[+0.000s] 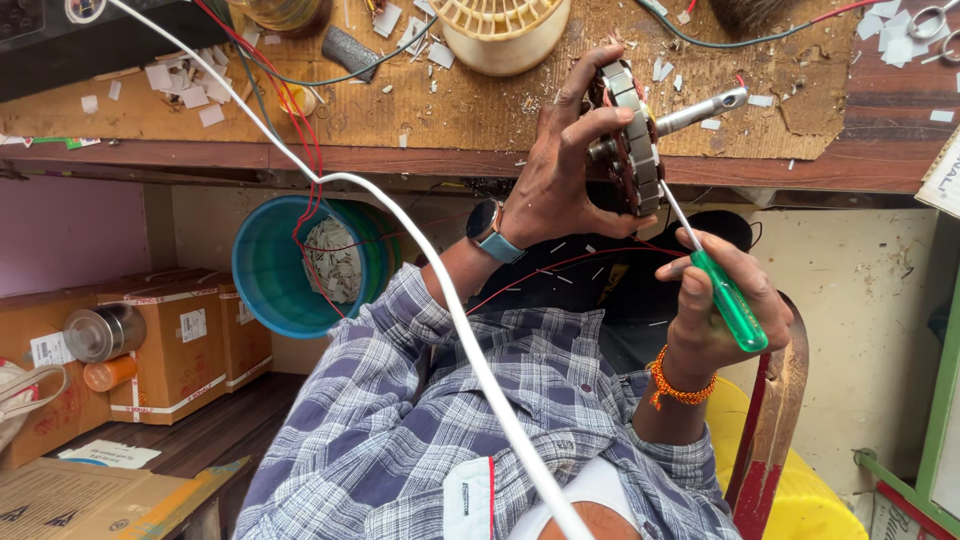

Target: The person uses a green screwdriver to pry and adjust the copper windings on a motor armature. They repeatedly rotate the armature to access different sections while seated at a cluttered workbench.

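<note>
White cable (470,340) crosses closest to the lens, over a checked sleeve. Beyond it, the left hand (565,175) grips a round motor stator (632,140) upright at the workbench (150,110) edge. The right hand (715,305) is closed around a green-handled screwdriver (725,295), tip at the stator. Lower left, a blue bucket (270,270) holds wound wire.

The worn wooden workbench (180,110) bears paper scraps (190,90); a cream fan housing (500,30); wires (300,110).
</note>
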